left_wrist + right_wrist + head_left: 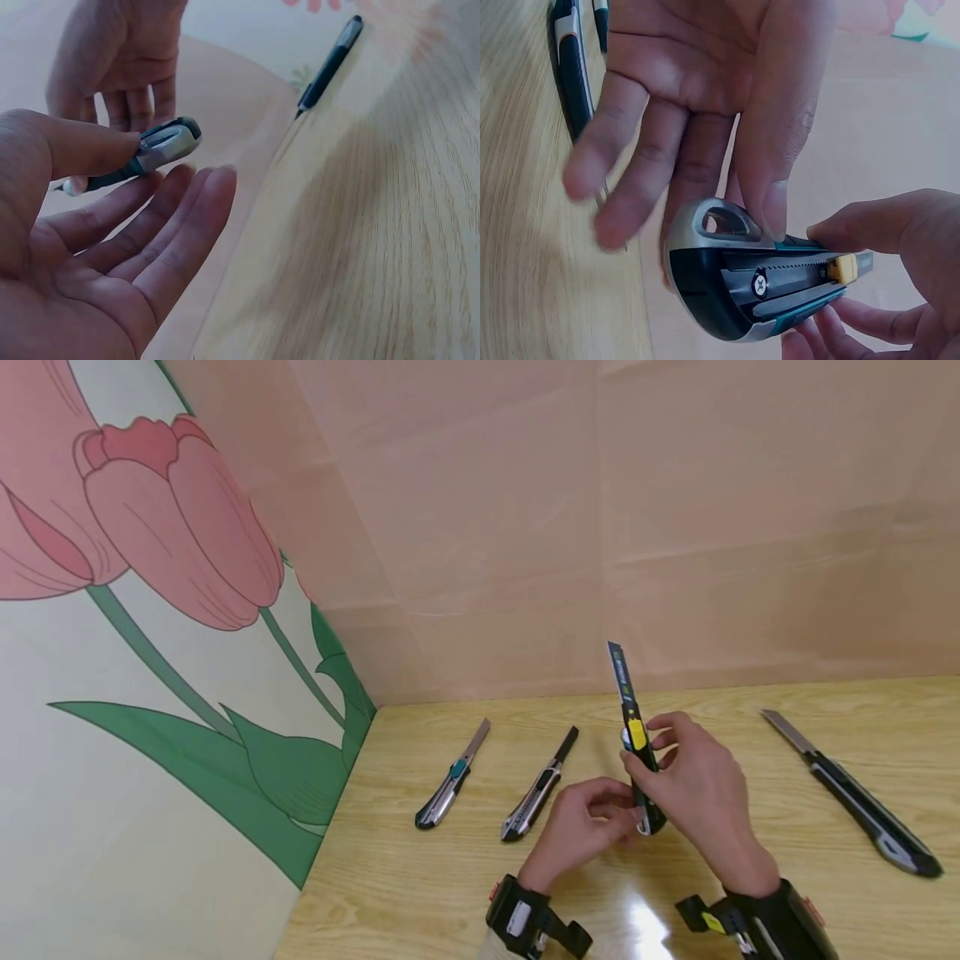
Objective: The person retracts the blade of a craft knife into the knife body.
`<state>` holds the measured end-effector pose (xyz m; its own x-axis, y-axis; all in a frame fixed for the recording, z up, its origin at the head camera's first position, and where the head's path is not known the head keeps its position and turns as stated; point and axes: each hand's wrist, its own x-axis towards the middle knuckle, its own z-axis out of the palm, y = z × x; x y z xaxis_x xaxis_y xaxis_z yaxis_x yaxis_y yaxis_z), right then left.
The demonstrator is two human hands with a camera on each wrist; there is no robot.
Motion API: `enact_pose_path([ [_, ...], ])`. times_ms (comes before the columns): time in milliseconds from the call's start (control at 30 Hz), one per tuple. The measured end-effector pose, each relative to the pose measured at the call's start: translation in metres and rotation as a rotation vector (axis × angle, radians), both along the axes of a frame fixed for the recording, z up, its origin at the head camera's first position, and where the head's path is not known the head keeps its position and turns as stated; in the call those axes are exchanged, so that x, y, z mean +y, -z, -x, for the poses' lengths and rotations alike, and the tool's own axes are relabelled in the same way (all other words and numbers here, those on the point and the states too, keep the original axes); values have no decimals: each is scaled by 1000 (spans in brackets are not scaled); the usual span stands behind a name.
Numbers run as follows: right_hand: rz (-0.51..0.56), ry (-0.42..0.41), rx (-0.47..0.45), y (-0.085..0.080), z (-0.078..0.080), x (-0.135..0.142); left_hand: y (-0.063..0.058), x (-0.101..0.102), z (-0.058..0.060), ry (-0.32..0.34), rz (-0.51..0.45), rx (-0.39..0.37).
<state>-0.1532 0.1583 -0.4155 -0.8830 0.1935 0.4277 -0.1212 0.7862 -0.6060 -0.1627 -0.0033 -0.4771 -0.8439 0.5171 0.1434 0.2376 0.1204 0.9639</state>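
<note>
Upright over the table, a black utility knife (636, 739) with a yellow slider (844, 269) points its blade (619, 670) upward, tilted slightly left. My right hand (701, 777) pinches it by the middle of the body, thumb on one side and fingers on the other. Down at the tail end, my left hand (588, 817) pinches it between thumb and index finger, its other fingers spread, as the left wrist view shows. A silver loop (731, 225) and a screw (760, 283) show at the tail in the right wrist view.
Left of my hands, two silver and black utility knives lie on the wooden table: one with a teal slider (444, 789), one with a dark blade (534, 802). A larger black knife (862, 810) lies at right. Behind stand a pinkish sheet (480, 527) and a tulip-painted wall (172, 827).
</note>
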Motion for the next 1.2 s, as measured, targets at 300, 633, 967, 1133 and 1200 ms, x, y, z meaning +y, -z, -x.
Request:
enact_pose_path([
  [300, 13, 29, 26, -1, 1, -1, 3, 0, 0, 17, -36, -47],
  [633, 132, -86, -59, -1, 0, 4, 4, -4, 0, 19, -169, -67],
  [967, 287, -185, -145, -5, -2, 10, -1, -4, 0, -22, -271, -89],
  [1133, 509, -268, -223, -5, 0, 11, 7, -3, 5, -37, -251, -58],
  [1200, 616, -311, -228, -4, 1, 12, 7, -2, 5, -49, -229, -44],
])
